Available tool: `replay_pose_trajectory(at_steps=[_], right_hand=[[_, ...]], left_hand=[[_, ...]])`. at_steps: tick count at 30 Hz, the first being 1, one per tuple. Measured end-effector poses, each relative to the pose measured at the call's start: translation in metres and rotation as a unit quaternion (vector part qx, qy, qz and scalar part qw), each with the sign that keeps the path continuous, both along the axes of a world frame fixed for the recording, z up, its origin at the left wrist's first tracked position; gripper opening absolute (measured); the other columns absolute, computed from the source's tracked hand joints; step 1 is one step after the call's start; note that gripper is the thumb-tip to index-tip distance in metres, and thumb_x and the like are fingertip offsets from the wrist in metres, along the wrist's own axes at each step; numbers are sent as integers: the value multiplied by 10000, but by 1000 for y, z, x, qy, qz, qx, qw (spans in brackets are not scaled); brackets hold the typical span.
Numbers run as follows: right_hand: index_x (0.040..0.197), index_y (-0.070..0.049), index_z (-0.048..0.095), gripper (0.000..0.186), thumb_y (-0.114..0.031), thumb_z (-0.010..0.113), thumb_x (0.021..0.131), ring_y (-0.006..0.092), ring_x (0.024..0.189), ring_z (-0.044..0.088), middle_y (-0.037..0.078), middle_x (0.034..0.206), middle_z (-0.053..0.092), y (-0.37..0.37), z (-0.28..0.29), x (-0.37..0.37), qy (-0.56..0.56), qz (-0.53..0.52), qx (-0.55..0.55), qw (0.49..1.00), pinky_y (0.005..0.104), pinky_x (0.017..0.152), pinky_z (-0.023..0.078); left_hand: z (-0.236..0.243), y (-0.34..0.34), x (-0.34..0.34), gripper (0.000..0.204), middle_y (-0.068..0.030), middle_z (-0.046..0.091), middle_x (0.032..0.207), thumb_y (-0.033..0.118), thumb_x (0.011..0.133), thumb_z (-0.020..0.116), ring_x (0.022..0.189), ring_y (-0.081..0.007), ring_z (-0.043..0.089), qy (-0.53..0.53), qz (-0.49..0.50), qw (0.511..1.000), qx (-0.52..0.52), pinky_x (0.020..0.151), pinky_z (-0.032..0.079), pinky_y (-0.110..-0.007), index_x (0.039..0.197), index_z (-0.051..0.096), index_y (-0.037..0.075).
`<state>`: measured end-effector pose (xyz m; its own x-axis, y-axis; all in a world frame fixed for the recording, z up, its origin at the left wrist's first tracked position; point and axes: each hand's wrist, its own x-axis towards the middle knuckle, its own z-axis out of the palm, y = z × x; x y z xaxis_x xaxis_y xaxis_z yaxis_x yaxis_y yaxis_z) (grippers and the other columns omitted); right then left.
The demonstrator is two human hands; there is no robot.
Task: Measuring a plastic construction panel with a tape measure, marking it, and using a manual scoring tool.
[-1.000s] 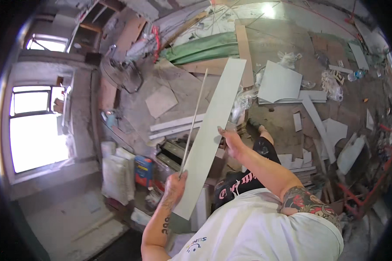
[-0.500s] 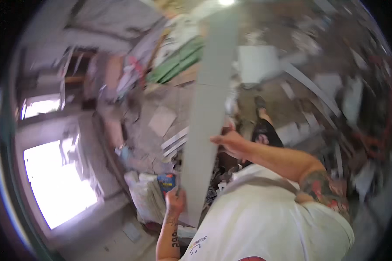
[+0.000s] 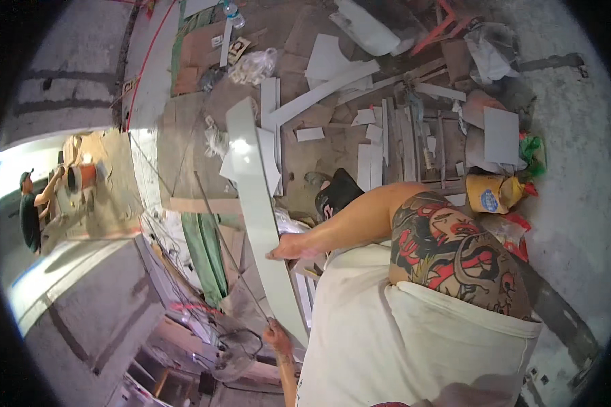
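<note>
A long, narrow white board (image 3: 256,197) slants across the middle of the view, with a bright reflection near its far end. My right hand (image 3: 286,247) grips the board's middle along its right edge. My left hand (image 3: 276,337) is low, beside the board's near end, closed on a thin straight rod (image 3: 215,225) that runs along the board's left side. Whether those fingers also hold the board is unclear. My forearms and white T-shirt fill much of the lower middle.
Another person (image 3: 30,214) stands in a lit opening at left, arm raised toward a bucket (image 3: 81,176). White offcuts (image 3: 329,91), cardboard and plastic bags litter the floor. A green sheet (image 3: 207,258) lies left of the board, and a yellow sack (image 3: 489,193) sits at right.
The view has swung round: the window has left it and the other person has appeared at left. The board, still held, tilts the opposite way in the picture.
</note>
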<state>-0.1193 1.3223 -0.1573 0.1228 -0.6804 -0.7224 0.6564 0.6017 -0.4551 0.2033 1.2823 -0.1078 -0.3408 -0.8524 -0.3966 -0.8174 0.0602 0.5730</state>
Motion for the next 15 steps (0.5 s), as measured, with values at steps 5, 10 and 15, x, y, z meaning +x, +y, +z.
replay_pose_trajectory(at_steps=[5, 10, 15], right_hand=[[1051, -54, 607, 298, -278, 610, 855, 218, 885, 599, 96, 1001, 624, 27, -41, -2, -66, -153, 42, 985, 380, 754, 511], [1089, -24, 569, 309, -239, 592, 867, 261, 899, 602, 122, 1072, 599, 22, -39, -52, -18, -299, 43, 953, 442, 770, 512], [1089, -20, 582, 324, -231, 614, 845, 241, 929, 604, 114, 1058, 615, 35, -20, -60, 99, -448, -9, 888, 377, 772, 508]], left_hand=[[-11, -61, -15, 279, -36, 426, 584, 201, 908, 471, 554, -135, 378, -64, -142, 987, -30, 485, 319, -315, 764, 528, -31], [-43, -171, -32, 198, -91, 515, 610, 151, 884, 463, 528, -201, 468, -5, -153, 984, -92, 496, 369, -312, 876, 555, -23], [-81, -262, -47, 136, -63, 523, 594, 99, 866, 479, 516, -152, 476, 42, -148, 986, -62, 484, 371, -307, 805, 560, 8]])
